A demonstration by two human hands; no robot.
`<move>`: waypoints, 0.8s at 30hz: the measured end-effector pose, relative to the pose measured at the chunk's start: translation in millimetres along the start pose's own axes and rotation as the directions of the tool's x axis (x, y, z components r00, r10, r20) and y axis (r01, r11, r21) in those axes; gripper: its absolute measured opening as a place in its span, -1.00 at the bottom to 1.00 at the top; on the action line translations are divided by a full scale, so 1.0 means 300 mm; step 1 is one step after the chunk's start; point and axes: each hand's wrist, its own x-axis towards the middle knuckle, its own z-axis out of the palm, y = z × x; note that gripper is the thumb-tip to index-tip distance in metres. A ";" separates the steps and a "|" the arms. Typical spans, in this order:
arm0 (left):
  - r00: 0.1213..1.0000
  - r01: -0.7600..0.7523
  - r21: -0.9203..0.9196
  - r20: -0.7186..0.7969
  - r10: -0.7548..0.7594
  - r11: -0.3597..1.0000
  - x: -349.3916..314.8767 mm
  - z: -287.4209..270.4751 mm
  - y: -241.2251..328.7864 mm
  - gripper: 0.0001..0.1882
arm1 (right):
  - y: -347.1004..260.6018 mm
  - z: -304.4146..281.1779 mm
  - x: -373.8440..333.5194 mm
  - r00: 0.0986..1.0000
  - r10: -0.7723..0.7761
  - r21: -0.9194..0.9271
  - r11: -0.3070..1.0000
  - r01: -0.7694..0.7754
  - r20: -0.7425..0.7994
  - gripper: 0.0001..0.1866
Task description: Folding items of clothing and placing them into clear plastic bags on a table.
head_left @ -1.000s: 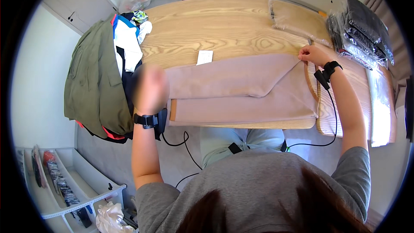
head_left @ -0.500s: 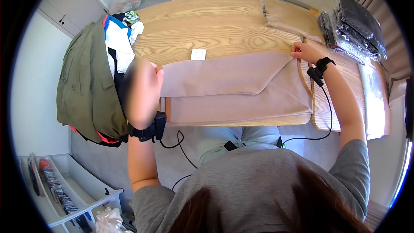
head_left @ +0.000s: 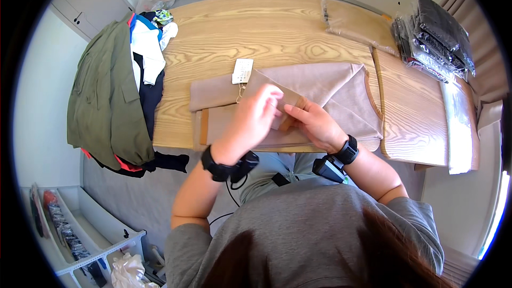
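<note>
A mauve ribbed knit top with brown trim lies folded on the table in front of me, a sleeve-like part doubled back over its middle. My right hand is closed on the brown-edged end of that part, thumb on top. Facing it, my left hand has its fingers curled against the same folded cloth; its fingertips are partly hidden. A white hang tag on a thin string lies at the top's far edge, just beyond my left hand. Both wrists wear black straps with small black boxes.
The wooden table carries a heap of clothes with an olive green garment at the left. At the right are dark bagged packages, a tan bagged item and clear plastic sleeves. A grey divided bin stands lower left.
Both hands have come inward from the top's left and right ends to its middle. The upper layer is now folded back toward the right, and the tag shows with its string.
</note>
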 end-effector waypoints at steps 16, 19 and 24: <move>0.951 0.305 0.491 -0.122 -0.282 0.816 0.288 -0.237 -0.296 -0.49 | 0.102 -0.094 -0.028 0.979 0.085 0.708 0.703 0.074 -0.186 -0.54; 0.963 0.270 0.460 -0.146 -0.228 0.846 0.280 -0.238 -0.272 -0.57 | 0.098 -0.094 -0.026 0.978 0.070 0.687 0.722 0.087 -0.197 -0.53; 0.975 0.114 0.117 -0.206 -0.088 0.987 0.203 -0.311 -0.277 -0.76 | 0.125 -0.106 -0.010 0.985 0.079 0.705 0.708 0.053 -0.154 -0.51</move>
